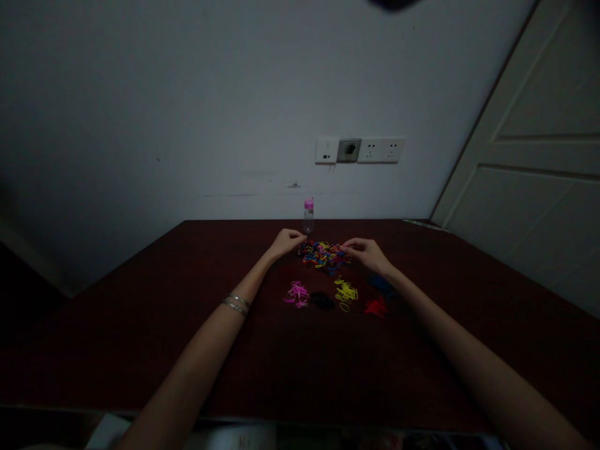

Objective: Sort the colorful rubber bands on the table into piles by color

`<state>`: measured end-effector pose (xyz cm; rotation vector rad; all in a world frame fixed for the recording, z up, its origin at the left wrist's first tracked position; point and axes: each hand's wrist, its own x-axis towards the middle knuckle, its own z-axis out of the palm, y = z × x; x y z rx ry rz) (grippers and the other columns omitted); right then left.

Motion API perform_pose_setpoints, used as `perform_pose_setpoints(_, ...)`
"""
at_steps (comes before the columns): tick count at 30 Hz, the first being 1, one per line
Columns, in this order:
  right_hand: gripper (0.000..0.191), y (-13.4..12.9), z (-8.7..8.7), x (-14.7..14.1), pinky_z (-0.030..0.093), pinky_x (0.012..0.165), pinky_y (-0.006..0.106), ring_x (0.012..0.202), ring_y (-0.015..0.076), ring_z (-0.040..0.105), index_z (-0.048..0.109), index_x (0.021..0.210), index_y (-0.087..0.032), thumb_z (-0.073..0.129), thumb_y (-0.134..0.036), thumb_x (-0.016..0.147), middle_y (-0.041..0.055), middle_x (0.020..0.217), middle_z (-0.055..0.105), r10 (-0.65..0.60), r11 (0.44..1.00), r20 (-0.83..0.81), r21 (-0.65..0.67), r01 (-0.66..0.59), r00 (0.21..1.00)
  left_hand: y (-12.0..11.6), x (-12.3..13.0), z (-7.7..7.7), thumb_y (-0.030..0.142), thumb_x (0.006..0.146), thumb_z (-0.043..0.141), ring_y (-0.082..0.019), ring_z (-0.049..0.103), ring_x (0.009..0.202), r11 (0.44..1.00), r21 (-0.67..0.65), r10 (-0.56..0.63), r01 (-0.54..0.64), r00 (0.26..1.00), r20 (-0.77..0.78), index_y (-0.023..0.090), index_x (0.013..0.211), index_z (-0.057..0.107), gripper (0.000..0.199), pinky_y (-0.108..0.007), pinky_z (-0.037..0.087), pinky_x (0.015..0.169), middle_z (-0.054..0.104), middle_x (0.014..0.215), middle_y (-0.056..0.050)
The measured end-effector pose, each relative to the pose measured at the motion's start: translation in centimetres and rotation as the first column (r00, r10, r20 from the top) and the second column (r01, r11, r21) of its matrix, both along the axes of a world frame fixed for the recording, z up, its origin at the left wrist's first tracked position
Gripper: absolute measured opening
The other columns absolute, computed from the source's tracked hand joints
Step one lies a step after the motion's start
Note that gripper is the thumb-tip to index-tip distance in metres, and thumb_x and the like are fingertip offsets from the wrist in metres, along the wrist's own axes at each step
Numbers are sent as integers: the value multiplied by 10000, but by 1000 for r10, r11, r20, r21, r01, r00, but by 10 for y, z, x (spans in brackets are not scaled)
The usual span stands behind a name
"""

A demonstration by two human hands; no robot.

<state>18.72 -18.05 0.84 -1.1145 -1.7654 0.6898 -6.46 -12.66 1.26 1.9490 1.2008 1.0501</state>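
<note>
The person's left hand (284, 242) is at the left end of a loose heap of small multicoloured loops (323, 255), seemingly rubber bands; the right hand (368, 252) reaches its right end. The hands are apart, but whether either one's fingertips are closed on a loop cannot be told in this dim light. Nearer the person lie a pink pile (296, 294), a black pile (321, 300), a yellow pile (345, 292), a red pile (375, 307) and a blue pile (382, 285). The right forearm passes close beside the blue pile, so a low sweep could scatter it. The black and pink piles nearly meet and might mix if nudged. A clear bottle with a pink cap (308, 219) stands just behind the heap, where a careless left hand could tip it. The dark reddish-brown tabletop (262, 356) offers room on both sides and toward its near edge; the pale wall (210, 125) limits reach behind.
</note>
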Motion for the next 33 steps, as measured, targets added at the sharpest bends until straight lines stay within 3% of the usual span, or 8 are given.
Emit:
perform_pose_setpoints(3, 353, 2, -2, -2, 479, 678, 314, 705, 175, 602, 644, 736, -151, 652, -483, 614, 64, 763, 672, 6, 999, -63, -45, -9, 998, -14, 27, 3, 327, 675, 609, -85, 454, 512, 978, -43, -205, 204, 979, -18, 91, 840, 682, 297, -209, 326, 493, 600, 605, -34)
perform_pose_setpoints(7, 390, 0, -5, -6, 480, 635, 302, 672, 167, 601, 643, 760, -142, 644, -504, 613, 63, 755, 670, 47, 994, -91, -93, -55, 995, -27, 50, -4, 315, 656, 635, -72, 454, 530, 951, -53, -304, 305, 952, 36, 100, 889, 670, 319, -187, 319, 485, 597, 642, -16)
perform_pose_setpoints(19, 328, -7, 0, -15, 442, 699, 306, 713, 169, 583, 653, 716, -156, 618, -474, 644, 42, 747, 658, 60, 998, 4, -31, -60, 998, -37, 54, 2, 292, 679, 634, -42, 386, 404, 936, -224, -254, 272, 961, 106, 104, 729, 635, 194, -180, 268, 407, 493, 473, 35)
perform_pose_setpoints(25, 322, -8, 2, -14, 444, 699, 313, 708, 173, 578, 646, 723, -151, 619, -463, 650, 53, 750, 657, 61, 997, -6, -41, -61, 998, -37, 50, 0, 313, 693, 624, -48, 402, 400, 937, -226, -251, 267, 963, 94, 99, 794, 636, 237, -182, 252, 389, 485, 488, 35)
perform_pose_setpoints(30, 296, -9, 2, -16, 448, 707, 316, 726, 180, 581, 651, 712, -166, 609, -455, 664, 52, 749, 662, 58, 998, 13, 18, -59, 998, -38, 48, -1, 334, 665, 658, -45, 397, 403, 905, -219, -357, 365, 931, 76, 121, 1009, 612, 407, -180, 252, 396, 508, 521, 40)
perform_pose_setpoints(33, 282, -10, 1, -17, 444, 730, 322, 747, 185, 587, 658, 708, -162, 610, -438, 670, 55, 760, 668, 60, 997, 28, 51, -61, 998, -38, 50, -4, 285, 661, 656, -39, 380, 398, 892, -237, -380, 384, 923, 66, 99, 960, 629, 353, -183, 269, 414, 498, 500, 46)
